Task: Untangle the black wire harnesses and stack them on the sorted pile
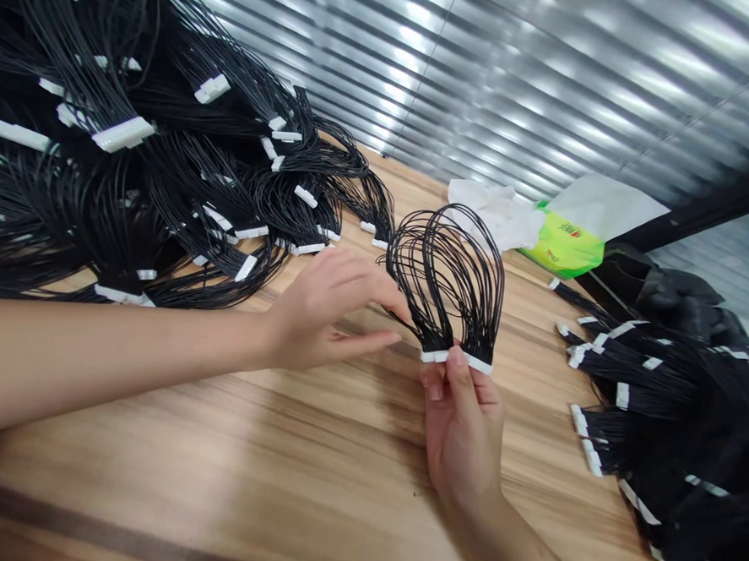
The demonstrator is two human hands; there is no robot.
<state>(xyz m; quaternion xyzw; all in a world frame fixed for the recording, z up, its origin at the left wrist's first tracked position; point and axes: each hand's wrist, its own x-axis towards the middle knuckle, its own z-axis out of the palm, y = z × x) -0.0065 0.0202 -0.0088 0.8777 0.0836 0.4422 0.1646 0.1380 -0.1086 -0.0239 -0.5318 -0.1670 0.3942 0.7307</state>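
A looped black wire harness (441, 276) with white connectors along its lower edge stands upright over the wooden table. My right hand (464, 421) pinches the white connectors from below, thumb in front and fingers behind. Just left of the loops is my left hand (335, 308), its thumb and fingers apart and pointing right toward the wires. Nothing shows between those fingers. Whether the left fingertips touch the outermost wires is hard to tell.
A large heap of black wire harnesses (185, 150) with white connectors fills the left back. Another pile (672, 400) lies at the right. Behind are a green tissue pack (564, 241), white tissue (493, 212) and a corrugated metal wall (488, 84). The wooden table (312, 471) spans the front.
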